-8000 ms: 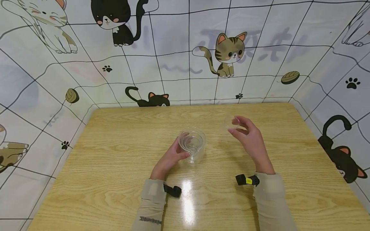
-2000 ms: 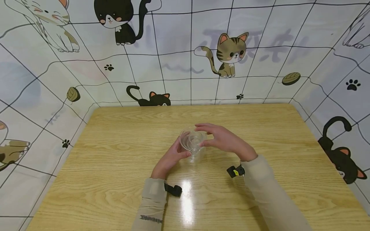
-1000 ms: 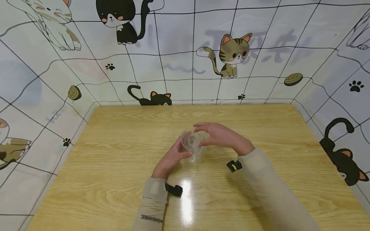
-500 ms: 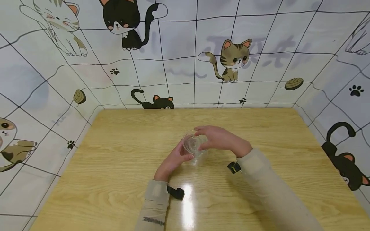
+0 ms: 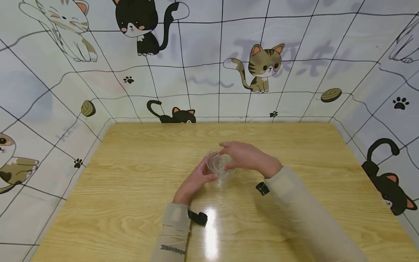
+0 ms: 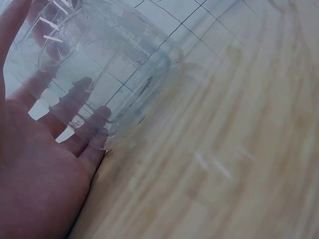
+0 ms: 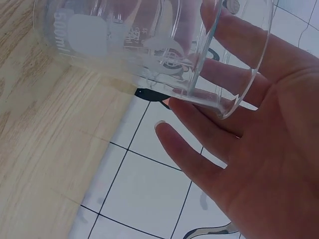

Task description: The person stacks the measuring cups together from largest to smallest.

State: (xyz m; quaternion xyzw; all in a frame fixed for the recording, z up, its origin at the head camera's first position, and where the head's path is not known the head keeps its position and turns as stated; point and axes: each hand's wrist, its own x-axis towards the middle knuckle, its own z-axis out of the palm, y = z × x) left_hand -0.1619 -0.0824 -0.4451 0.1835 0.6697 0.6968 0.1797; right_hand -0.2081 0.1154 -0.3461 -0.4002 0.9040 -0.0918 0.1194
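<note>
Near the middle of the table stands a clear glass beaker [image 5: 225, 179], marked 500ml in the right wrist view, with further glass rims nested inside it. My left hand [image 5: 195, 179] curls round its left side, thumb in front; the fingers show through the glass beaker [image 6: 124, 79] in the left wrist view. From above right, my right hand [image 5: 247, 156] pinches a smaller glass beaker [image 5: 218, 164] at the mouth of the large one. Its other fingers [image 7: 192, 159] stretch out beside the rim. The transparent glass makes the number of nested pieces hard to tell.
The wooden table [image 5: 140, 153] extends around the hands. White fabric walls [image 5: 203, 80] with printed cats and grid lines stand at its back and sides. A bright light reflection [image 5: 211, 233] lies on the wood in front.
Eight seconds ago my right hand held the small beaker out to the right; it has since moved left into the large beaker's mouth. In the last second both hands stay nearly still.
</note>
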